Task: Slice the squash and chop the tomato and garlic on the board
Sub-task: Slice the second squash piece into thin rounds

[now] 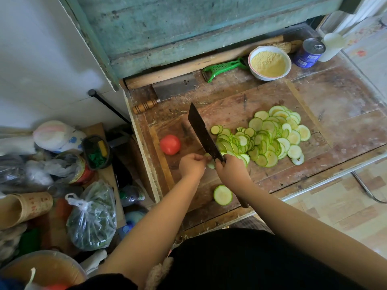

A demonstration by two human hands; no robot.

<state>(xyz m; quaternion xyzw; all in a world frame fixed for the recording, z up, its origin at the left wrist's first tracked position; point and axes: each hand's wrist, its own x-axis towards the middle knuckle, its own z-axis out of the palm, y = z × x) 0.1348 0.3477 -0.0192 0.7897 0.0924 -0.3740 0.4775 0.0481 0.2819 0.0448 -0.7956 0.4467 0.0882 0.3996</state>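
Observation:
A worn wooden board lies on the table. A heap of thin green-rimmed squash slices covers its right half. My right hand grips the handle of a dark cleaver, blade pointing away from me. My left hand pinches the last small squash piece against the blade's left side. One thick squash end lies near the board's front edge. A red tomato sits at the board's left. I see no garlic.
A second cleaver, a rolling pin and a green peeler lie behind the board. A bowl of yellow flour and a blue can stand at the back right. Bags and containers crowd the floor left.

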